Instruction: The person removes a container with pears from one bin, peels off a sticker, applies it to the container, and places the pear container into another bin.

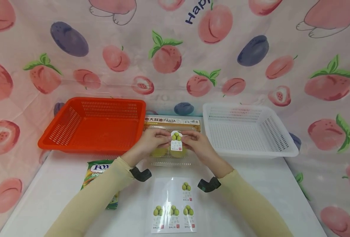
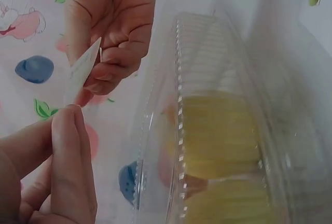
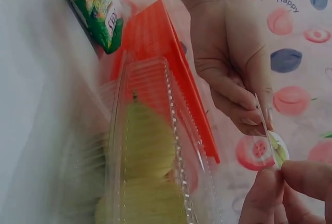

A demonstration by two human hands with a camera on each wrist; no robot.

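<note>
A small white sticker label (image 1: 176, 146) printed with green fruit is stretched upright between both hands. My left hand (image 1: 154, 141) pinches one side of it, thumb and fingertips together. The opposite edge is pinched by my right hand (image 1: 197, 143). Just below the hands lies a clear plastic clamshell box (image 1: 171, 162), lid down, with yellow pears (image 3: 148, 138) inside. In the left wrist view the label is seen almost edge-on, above and beside the box. A sheet of the same labels (image 1: 166, 193) lies flat nearer to me, one spot in its upper row bare.
A red basket (image 1: 93, 149) stands at the back left, a white basket (image 1: 253, 152) at the back right. Between them is a pasta box (image 1: 175, 121). A green Fox's candy bag (image 1: 99, 168) lies partly under the left forearm. A fruit-print cloth (image 1: 175, 29) hangs behind the white table.
</note>
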